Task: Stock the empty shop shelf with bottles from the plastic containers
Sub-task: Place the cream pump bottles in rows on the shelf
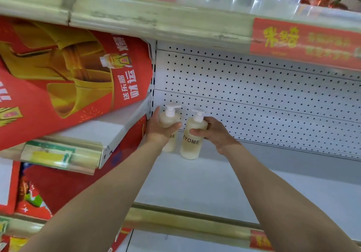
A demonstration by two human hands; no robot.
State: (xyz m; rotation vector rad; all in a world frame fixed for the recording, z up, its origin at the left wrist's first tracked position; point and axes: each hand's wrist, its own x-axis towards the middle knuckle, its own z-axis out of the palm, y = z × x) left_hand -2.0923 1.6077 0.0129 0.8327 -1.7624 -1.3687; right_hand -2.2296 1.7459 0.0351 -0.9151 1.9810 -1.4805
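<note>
**Left hand (159, 129) and right hand (212, 132) each gripped a pump bottle at the back of the white shop shelf (214, 183)**

The left hand was wrapped round the upper body of a pale cream frosted plastic bottle with a white pump top (170, 117), thumb across the front and fingers curled behind it, covering all of the dark lettering but "ME". The right hand pinched a second cream frosted bottle marked "ZYOME" (192, 144) just below its shoulder, with the thumb on the front and the fingers bent round the far side. Neither hand was spread any wider than its bottle.

Both bottles were at the far left corner of the shelf, just beside each other and close in front of the white perforated metal back panel (254, 95). The first stood upright and the second leaned a little to the right. Whether their bases rested fully on the shelf could not be told.

A large red and gold printed cardboard box (68, 79) sat on the neighbouring shelf to the left. A red sale label with yellow characters (304, 40) ran along the edge of the shelf above, and a gold price strip (185, 224) lined the front edge of the white shelf
</note>
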